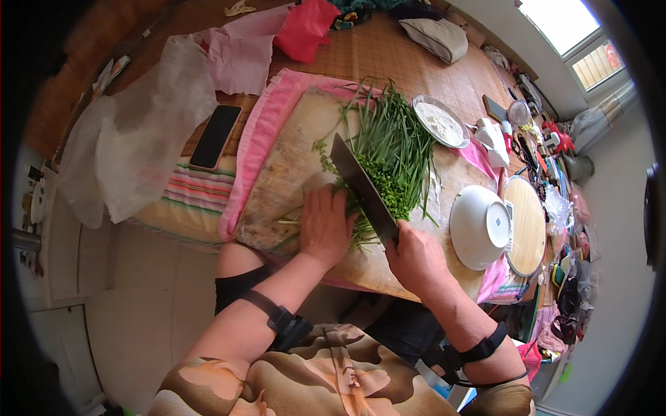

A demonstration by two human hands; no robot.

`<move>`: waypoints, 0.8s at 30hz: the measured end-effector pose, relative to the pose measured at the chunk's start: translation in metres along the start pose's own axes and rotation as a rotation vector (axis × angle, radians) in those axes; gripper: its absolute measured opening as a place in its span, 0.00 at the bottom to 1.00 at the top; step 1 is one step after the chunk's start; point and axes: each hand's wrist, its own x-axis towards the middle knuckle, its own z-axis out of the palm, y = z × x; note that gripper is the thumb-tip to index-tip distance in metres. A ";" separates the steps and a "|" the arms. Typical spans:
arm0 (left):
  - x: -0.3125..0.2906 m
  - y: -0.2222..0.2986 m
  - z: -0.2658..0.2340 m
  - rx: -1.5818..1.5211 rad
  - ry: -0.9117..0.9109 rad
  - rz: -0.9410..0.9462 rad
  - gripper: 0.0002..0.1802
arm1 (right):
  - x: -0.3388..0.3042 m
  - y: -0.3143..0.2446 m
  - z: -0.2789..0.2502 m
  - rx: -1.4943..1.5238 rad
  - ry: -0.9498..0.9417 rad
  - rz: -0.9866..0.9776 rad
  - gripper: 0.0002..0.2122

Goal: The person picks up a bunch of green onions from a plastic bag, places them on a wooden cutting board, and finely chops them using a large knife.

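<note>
My right hand (416,260) grips the handle of a kitchen cleaver (362,186), its dark broad blade slanting up to the left against the greens. Close to the blade's left side, my left hand (325,225) presses down on a bunch of garlic chives, fingers together, with pale stems sticking out beside it. Finely cut chives (394,191) are heaped to the right of the blade. Long uncut chives (392,128) lie behind that heap. All of this rests on a worn wooden cutting board (281,163); my left palm hides part of the held bunch.
A pink towel (251,156) lies beneath the board. At right are a plate of white flour (440,123), an upturned white bowl (466,229) and a round wooden board (525,225). Leftward lie a phone (216,137) and a clear plastic bag (149,132). Clutter lines the right edge.
</note>
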 end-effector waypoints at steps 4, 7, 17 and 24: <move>0.002 -0.003 0.002 -0.022 -0.037 0.012 0.22 | 0.023 0.001 0.009 -0.029 -0.070 0.031 0.07; 0.003 -0.001 0.003 -0.044 0.033 0.070 0.20 | 0.026 -0.003 0.018 -0.028 -0.025 0.105 0.08; 0.005 -0.004 0.001 -0.081 0.055 0.031 0.20 | 0.010 0.005 -0.002 0.050 0.164 0.057 0.08; 0.004 -0.002 0.006 -0.077 0.072 0.031 0.19 | -0.004 0.006 -0.002 0.035 0.046 0.072 0.10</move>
